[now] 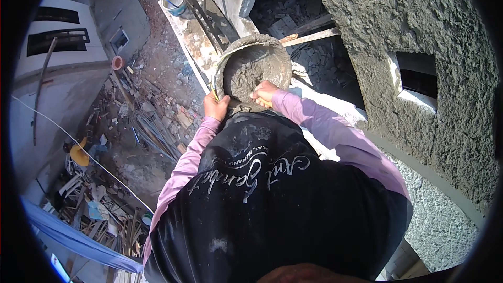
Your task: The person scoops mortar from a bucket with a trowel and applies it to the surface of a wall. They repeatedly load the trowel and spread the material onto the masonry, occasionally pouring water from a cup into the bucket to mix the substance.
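A round bucket (287, 68) of wet grey mortar (246, 76) is right in front of my body, its rim and walls caked with cement. My left hand (216, 106) is closed on the near left part of the bucket's rim, close to a thin yellow-green handle. Over the near side of the mortar, my right hand (265, 92) is closed around the yellowish handle of what looks like a trowel (266, 104). The trowel's blade is hidden by my hand and the mortar.
Ahead, a small paint pail (174, 2) stands on a mortar-spattered plank (196, 39). A rough plastered wall (367, 47) with openings rises on the right. Far below left are rubble, scrap wood (112, 220) and a person in yellow (79, 153). A thin cord (84, 149) crosses the left side.
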{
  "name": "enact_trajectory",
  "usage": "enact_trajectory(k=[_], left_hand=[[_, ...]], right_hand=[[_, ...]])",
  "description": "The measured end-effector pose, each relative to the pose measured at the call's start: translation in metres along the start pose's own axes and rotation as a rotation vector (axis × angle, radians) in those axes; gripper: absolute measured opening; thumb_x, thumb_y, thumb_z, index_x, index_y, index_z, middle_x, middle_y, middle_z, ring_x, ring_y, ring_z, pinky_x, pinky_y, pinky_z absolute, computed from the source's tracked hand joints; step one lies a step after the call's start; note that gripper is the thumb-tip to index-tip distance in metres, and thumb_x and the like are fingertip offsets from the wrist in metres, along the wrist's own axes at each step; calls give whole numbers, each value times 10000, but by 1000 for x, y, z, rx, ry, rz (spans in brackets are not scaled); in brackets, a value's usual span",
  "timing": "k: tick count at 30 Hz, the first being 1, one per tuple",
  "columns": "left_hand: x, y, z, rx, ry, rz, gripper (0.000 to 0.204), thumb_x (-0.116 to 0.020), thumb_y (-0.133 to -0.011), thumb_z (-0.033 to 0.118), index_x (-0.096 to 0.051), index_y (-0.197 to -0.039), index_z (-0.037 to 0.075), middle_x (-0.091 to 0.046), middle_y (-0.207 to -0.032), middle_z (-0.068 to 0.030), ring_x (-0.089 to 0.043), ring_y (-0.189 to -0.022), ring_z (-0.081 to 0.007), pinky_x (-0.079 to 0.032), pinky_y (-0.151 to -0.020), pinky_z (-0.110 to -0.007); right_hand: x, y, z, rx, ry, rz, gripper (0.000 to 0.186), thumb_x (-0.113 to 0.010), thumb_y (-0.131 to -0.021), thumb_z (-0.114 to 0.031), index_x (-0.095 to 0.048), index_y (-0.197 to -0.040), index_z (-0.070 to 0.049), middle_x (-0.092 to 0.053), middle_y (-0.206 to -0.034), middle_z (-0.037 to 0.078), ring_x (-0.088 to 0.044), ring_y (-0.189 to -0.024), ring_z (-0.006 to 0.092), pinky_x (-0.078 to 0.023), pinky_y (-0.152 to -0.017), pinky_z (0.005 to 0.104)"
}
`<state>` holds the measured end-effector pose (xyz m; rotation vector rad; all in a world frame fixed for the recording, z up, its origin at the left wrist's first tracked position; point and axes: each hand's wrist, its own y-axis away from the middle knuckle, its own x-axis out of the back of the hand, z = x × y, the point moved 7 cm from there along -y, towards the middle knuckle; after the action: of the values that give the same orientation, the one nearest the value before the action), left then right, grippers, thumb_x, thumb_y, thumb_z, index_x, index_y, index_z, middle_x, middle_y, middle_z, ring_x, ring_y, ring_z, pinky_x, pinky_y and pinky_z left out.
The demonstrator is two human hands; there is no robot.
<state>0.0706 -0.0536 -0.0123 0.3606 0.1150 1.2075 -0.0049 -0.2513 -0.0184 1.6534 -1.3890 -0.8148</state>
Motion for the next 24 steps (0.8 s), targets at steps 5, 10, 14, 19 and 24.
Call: enact_trajectory(k=[5,10,14,19,24], left_hand=[[2,1,-6,65,37,40,62,-660,-779,-8,-633,-830,16,-627,-740,34,-528,-637,-51,-451,-585,-242],[6,-3,-16,96,67,-9,75,-655,-778,-7,-638,-848,11,-633,-744,30,-534,-645,-52,-453,-596,-239],[8,-7,-22,64,-37,-69,87,-647,-781,0,-639,-868,-3,-641,-753,23,-540,-653,-56,-459,-609,-243],[1,-6,0,37,-47,-117,73,-651,-777,8,-643,-847,-8,-645,-740,14,-546,-657,-60,-463,-607,-252],[2,-4,8,15,-121,-24,137,-646,-762,28,-654,-892,-16,-655,-748,0,-541,-649,-74,-473,-624,-274]], right_hand=[[-16,-27,8,-93,-799,-318,282,-544,-947,-291,-596,-954,-15,-577,-776,26,-552,-638,137,-475,-553,271],[27,6,11,-23,-1019,-450,331,-490,-972,-325,-557,-1030,-6,-566,-812,36,-556,-674,134,-491,-588,267],[78,75,3,-65,-328,-130,282,-511,-920,-238,-604,-984,21,-609,-799,124,-627,-669,221,-513,-582,322],[87,65,-52,464,1130,642,357,-645,-691,-177,-605,-915,98,-646,-751,285,-676,-712,392,-550,-688,441],[2,-2,-32,526,1242,427,272,-664,-639,-116,-633,-846,56,-642,-694,214,-677,-678,354,-543,-626,413]])
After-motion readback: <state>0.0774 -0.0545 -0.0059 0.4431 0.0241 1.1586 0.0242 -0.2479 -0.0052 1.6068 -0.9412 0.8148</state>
